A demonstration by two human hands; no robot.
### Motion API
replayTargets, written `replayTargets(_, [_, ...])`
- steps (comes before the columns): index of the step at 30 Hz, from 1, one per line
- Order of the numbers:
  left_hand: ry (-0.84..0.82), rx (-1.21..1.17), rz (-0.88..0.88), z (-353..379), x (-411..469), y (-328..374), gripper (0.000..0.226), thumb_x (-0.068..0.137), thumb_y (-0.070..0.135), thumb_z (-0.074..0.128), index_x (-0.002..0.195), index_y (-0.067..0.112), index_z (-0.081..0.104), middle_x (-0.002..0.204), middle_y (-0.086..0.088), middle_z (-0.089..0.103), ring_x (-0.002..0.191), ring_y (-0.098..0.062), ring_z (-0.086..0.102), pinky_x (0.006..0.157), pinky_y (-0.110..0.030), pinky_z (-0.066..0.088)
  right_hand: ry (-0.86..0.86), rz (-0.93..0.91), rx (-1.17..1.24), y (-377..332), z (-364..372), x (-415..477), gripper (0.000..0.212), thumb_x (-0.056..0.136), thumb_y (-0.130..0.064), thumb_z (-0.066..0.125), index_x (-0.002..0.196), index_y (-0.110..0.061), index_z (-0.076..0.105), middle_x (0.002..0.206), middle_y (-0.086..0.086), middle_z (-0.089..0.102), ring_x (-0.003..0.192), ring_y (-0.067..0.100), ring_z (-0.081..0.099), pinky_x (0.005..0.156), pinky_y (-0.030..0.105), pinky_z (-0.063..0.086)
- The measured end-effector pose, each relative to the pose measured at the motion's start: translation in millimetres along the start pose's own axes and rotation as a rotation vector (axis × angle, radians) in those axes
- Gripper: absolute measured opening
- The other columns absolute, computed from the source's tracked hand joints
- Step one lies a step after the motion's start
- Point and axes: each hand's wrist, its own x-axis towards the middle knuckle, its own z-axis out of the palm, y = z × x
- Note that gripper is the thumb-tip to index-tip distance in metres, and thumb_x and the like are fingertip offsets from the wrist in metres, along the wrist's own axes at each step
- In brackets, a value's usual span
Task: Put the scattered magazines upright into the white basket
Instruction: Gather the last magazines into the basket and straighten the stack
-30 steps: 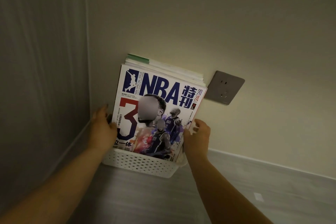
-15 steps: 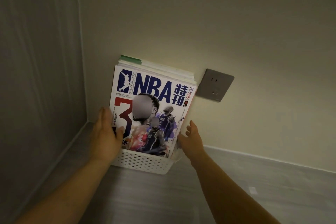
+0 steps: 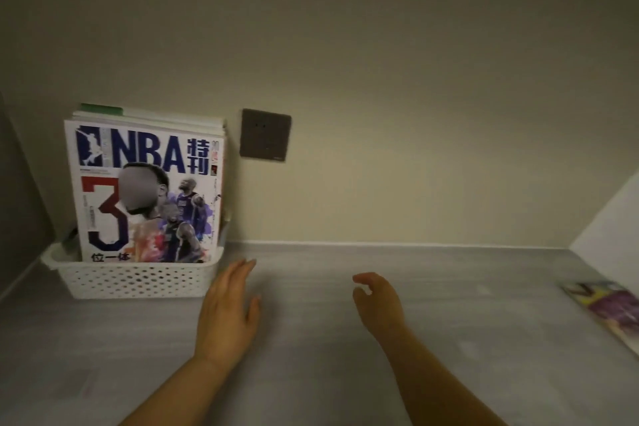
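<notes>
Hands off the stack: a second ago we steadied the NBA magazine from both sides, and now our left hand and right hand have both pulled back over the grey floor, holding nothing. The left hand's fingers are stretched flat and loosely spread, just right of the white basket and apart from it; the right hand's fingers are curled inward and narrow, closed on no object. The NBA magazine stands upright at the front of the basket, with other magazines packed behind it against the wall, beside the dark wall socket. The stack keeps its place without our support, so we judge this part of the task settled. Our view has also swung right, and one more magazine shows lying flat on the floor at the far right, well apart from the basket. We judge that it is the next to be fetched and stood in the front.
</notes>
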Motion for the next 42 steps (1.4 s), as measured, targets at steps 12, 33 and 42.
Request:
replayTargets(12, [-0.332,-0.05,0.374,197.9,-116.5,215.7,0.037,0.061,0.019,0.038,0.063,0.006,0.073,0.07,-0.011,0.074,0.062,-0.017,0.069,0.067,-0.022,0.042,0.16,0.421,-0.216,316.6,-264.8,-70.1,0.029,0.086,-0.015,0.048,0.114,-0.017,0.057,0.125,0.009,0.056,0.111,0.025,0.054,0.093,0.03,0.042])
replayTargets(33, [-0.88,0.104,0.821,456.9,-138.8,439.4,0.033,0.091,0.025,0.043,0.118,0.012,0.057,0.127,-0.006,0.057,0.124,-0.017,0.046,0.104,-0.023,0.032,0.299,0.439,-0.484,492.7,-358.7,-43.1,0.06,0.091,-0.049,0.019,0.143,-0.019,0.009,0.155,0.005,0.005,0.142,0.02,-0.001,0.109,0.031,-0.009])
replayTargets(42, [-1.062,0.479,0.724,541.6,-145.0,501.8,0.072,0.086,0.049,0.042,0.14,0.008,0.018,0.148,-0.014,0.024,0.135,-0.03,0.024,0.11,-0.04,0.025,0.305,0.465,-0.463,495.4,-358.2,-39.5,0.062,0.089,-0.052,0.022,0.143,-0.022,0.009,0.155,0.003,0.003,0.142,0.018,-0.003,0.111,0.032,-0.009])
